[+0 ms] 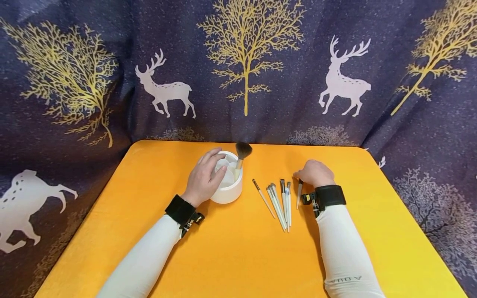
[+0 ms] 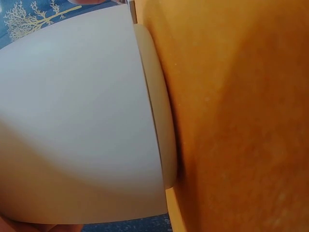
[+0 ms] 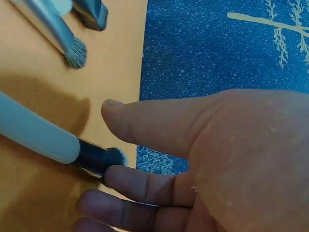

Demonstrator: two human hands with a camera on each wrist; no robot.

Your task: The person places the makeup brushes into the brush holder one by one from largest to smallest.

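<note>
My left hand (image 1: 204, 178) grips a round white brush holder (image 1: 228, 195), fingers over its rim and thumb on the near side. In the left wrist view the holder's smooth wall (image 2: 82, 116) fills much of the picture. A large makeup brush (image 1: 244, 151) with dark, fluffy bristles stands in the holder. My right hand (image 1: 315, 173) is at a short makeup brush (image 1: 299, 194) lying on the table. In the right wrist view, the index fingertip (image 3: 120, 175) touches or nearly touches the bristle end of that brush (image 3: 43, 128), while the thumb stays apart from it.
Several slim makeup brushes (image 1: 286, 205) lie between the hands, bristles pointing away from me. A thinner brush (image 1: 263, 198) lies slanted to their left. The table has a yellow-orange cover (image 1: 231, 256). Behind its far edge hangs a dark curtain (image 1: 287, 103) with deer and trees.
</note>
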